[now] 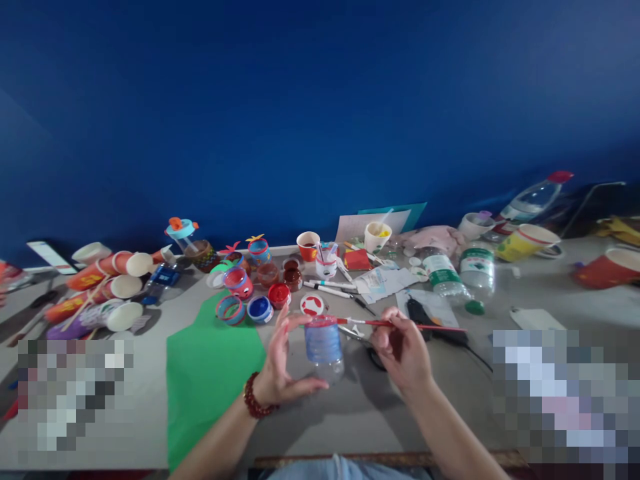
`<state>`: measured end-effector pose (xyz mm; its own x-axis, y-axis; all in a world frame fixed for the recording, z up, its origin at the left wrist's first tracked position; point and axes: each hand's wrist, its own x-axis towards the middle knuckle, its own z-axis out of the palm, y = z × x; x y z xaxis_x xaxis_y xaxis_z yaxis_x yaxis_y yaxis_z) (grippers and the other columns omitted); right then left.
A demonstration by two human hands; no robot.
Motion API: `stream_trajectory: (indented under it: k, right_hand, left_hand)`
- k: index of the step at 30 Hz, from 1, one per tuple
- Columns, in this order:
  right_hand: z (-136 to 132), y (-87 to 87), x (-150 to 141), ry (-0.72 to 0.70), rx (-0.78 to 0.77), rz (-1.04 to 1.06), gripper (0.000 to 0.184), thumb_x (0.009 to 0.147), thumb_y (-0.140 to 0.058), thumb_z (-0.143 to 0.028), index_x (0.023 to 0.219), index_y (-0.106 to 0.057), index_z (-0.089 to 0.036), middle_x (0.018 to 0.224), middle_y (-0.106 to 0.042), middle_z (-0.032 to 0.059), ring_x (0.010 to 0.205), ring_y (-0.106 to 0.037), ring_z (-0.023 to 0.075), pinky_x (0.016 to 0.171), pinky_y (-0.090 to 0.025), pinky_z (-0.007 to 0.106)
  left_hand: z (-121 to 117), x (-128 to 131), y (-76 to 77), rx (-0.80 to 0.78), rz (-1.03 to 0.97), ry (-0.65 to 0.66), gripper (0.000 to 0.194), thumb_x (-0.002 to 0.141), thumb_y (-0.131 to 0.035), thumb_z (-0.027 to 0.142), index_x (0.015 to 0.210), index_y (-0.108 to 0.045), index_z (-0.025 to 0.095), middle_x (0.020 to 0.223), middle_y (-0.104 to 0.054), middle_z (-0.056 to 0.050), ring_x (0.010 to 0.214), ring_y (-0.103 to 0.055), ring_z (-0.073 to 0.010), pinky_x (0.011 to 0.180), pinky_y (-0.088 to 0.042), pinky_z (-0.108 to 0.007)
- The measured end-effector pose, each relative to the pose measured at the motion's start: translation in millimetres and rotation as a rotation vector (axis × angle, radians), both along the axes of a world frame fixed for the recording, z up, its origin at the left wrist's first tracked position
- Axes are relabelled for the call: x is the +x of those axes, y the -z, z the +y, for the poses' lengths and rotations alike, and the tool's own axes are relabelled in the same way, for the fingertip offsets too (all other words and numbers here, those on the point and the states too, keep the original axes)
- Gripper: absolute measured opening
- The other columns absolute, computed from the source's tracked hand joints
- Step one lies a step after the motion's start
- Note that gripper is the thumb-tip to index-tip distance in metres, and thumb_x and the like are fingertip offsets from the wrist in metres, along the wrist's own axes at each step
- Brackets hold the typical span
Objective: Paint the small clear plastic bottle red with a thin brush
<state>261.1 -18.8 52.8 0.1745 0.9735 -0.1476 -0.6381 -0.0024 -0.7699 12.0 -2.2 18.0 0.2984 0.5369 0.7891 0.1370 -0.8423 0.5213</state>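
My left hand (pixel 281 360), with a beaded bracelet at the wrist, holds a cut-off clear plastic bottle (pixel 324 343) between thumb and fingers. Its side is painted blue and its upper rim red; the lower end is bare. My right hand (pixel 407 350) pinches a paintbrush (pixel 445 327) with a red handle. The brush lies almost level, its tip at the red rim. Just beyond my hands stand an open jar of red paint (pixel 279 295) and a jar of blue paint (pixel 260 309). A red-smeared white lid (pixel 312 305) rests beside them.
Green paper (pixel 215 373) covers the table on the left. Decorated paper cups (pixel 107 290) lie further left. Markers (pixel 327 290), torn paper (pixel 385 283) and a white cup (pixel 378 237) are behind. Plastic bottles (pixel 443 272) lie at right, near a black glue gun (pixel 417 310). A blue wall (pixel 320 120) closes the back.
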Motion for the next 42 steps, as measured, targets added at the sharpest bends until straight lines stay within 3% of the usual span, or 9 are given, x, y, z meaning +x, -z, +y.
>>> stream_trajectory:
  k: [5, 13, 18, 22, 24, 29, 32, 37, 42]
  right_hand:
    - [3.2, -0.1, -6.0, -0.035, -0.008, -0.021, 0.021, 0.076, -0.074, -0.04, 0.073, -0.063, -0.023, 0.04, -0.054, -0.0048, 0.034, -0.036, 0.0098, 0.035, -0.027, 0.018]
    - [6.9, 8.6, 11.0, 0.069, -0.009, 0.013, 0.02, 0.073, -0.078, -0.04, 0.073, -0.067, -0.022, 0.044, -0.054, -0.0051, 0.037, -0.038, 0.0096, 0.038, -0.033, 0.019]
    - [1.3, 6.8, -1.9, 0.054, 0.004, -0.076, 0.031, 0.084, -0.076, -0.053, 0.094, -0.077, -0.023, 0.078, -0.077, 0.0056, 0.061, -0.063, 0.0156, 0.05, -0.048, 0.023]
    - [-8.1, 9.8, -15.0, 0.043, 0.198, -0.337, 0.034, 0.093, -0.07, -0.054, 0.109, -0.079, -0.025, 0.111, -0.078, 0.0103, 0.098, -0.071, 0.0235, 0.079, -0.059, 0.032]
    - [-11.7, 13.1, -18.3, -0.004, 0.313, -0.426, 0.039, 0.091, -0.073, -0.052, 0.123, -0.074, -0.028, 0.127, -0.074, 0.0106, 0.113, -0.069, 0.0278, 0.093, -0.058, 0.039]
    - [-14.5, 23.0, -23.7, -0.168, 0.482, -0.533, 0.076, 0.083, -0.083, -0.053, 0.15, -0.052, -0.034, 0.154, -0.057, 0.0124, 0.142, -0.053, 0.0351, 0.114, -0.047, 0.053]
    - [-15.1, 28.6, -29.9, -0.225, 0.524, -0.601, 0.09, 0.08, -0.085, -0.055, 0.157, -0.042, -0.036, 0.158, -0.052, 0.0138, 0.147, -0.048, 0.0373, 0.118, -0.042, 0.057]
    - [-16.9, 29.0, -43.7, -0.225, 0.602, -0.671, 0.107, 0.075, -0.086, -0.061, 0.162, -0.03, -0.036, 0.164, -0.042, 0.015, 0.149, -0.045, 0.039, 0.121, -0.04, 0.057]
    - [-18.6, 22.0, -50.2, -0.182, 0.608, -0.711, 0.103, 0.078, -0.084, -0.061, 0.161, -0.029, -0.035, 0.16, -0.045, 0.016, 0.146, -0.049, 0.0381, 0.12, -0.043, 0.055]
  left_hand:
    - [1.3, 1.4, 3.8, -0.002, -0.053, 0.021, 0.127, 0.07, -0.093, 0.05, 0.165, -0.013, 0.026, 0.137, -0.064, -0.017, 0.127, -0.065, -0.0358, 0.125, -0.022, -0.073]
    - [1.8, 1.9, 3.9, -0.052, -0.12, 0.025, 0.125, 0.069, -0.092, 0.056, 0.165, -0.016, 0.03, 0.136, -0.064, -0.016, 0.124, -0.066, -0.0334, 0.124, -0.027, -0.068]
    - [2.7, 3.8, 5.0, -0.293, -0.317, 0.046, 0.119, 0.067, -0.086, 0.07, 0.162, -0.024, 0.035, 0.139, -0.059, -0.014, 0.127, -0.063, -0.0327, 0.109, -0.051, -0.053]
    - [2.8, 4.6, 1.2, -0.521, -0.421, 0.119, 0.112, 0.07, -0.082, 0.073, 0.161, -0.027, 0.037, 0.148, -0.053, -0.014, 0.134, -0.058, -0.0352, 0.107, -0.054, -0.052]
    - [1.8, 4.8, -0.7, -0.596, -0.451, 0.159, 0.113, 0.07, -0.082, 0.073, 0.161, -0.027, 0.037, 0.146, -0.055, -0.014, 0.136, -0.057, -0.0358, 0.109, -0.052, -0.053]
    - [-2.5, 3.4, -1.0, -0.733, -0.502, 0.187, 0.11, 0.07, -0.078, 0.078, 0.16, -0.03, 0.036, 0.153, -0.05, -0.013, 0.144, -0.05, -0.0373, 0.111, -0.052, -0.051]
    - [-3.1, 2.0, 1.1, -0.754, -0.497, 0.195, 0.108, 0.072, -0.076, 0.078, 0.161, -0.03, 0.036, 0.157, -0.046, -0.013, 0.145, -0.048, -0.0372, 0.112, -0.051, -0.051]
    - [-2.7, 5.8, -1.4, -0.778, -0.603, 0.256, 0.11, 0.061, -0.091, 0.066, 0.156, -0.041, 0.037, 0.15, -0.052, -0.01, 0.145, -0.047, -0.0386, 0.117, -0.046, -0.051]
    - [-7.5, 10.6, -10.5, -0.775, -0.622, 0.314, 0.104, 0.067, -0.091, 0.06, 0.155, -0.042, 0.038, 0.148, -0.054, -0.01, 0.144, -0.048, -0.0395, 0.118, -0.043, -0.053]
